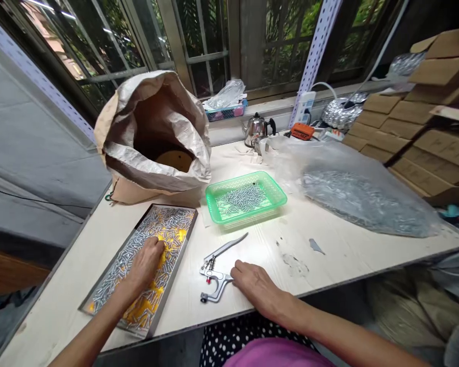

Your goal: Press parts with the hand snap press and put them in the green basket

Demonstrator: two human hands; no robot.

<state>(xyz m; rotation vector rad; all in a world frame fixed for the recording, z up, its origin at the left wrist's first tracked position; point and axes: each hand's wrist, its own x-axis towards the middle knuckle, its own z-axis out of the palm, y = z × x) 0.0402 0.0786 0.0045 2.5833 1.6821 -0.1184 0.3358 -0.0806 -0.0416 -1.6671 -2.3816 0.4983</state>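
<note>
My left hand (149, 260) is over a shallow rectangular tray (171, 288) filled with small silvery metal pins (117, 270). Its fingers are pinched together among the pins, and whatever lies between the fingertips is hidden. Yellow patches show through the pins on the tray's bottom. My right hand (256, 285) rests on the table with curled fingers closed around the end of one handle of silver snap pliers (220, 285). The pliers lie with their handles spread, a spring between them and a small red part at the jaw.
Behind the pliers stands a green plastic basket (275, 196) holding more metal pins. A big open paper sack (122, 186) is at the back left. On the right lie a clear plastic bag (367, 199) of metal pieces and stacked cardboard boxes (428, 153). A kettle (255, 127) stands by the window.
</note>
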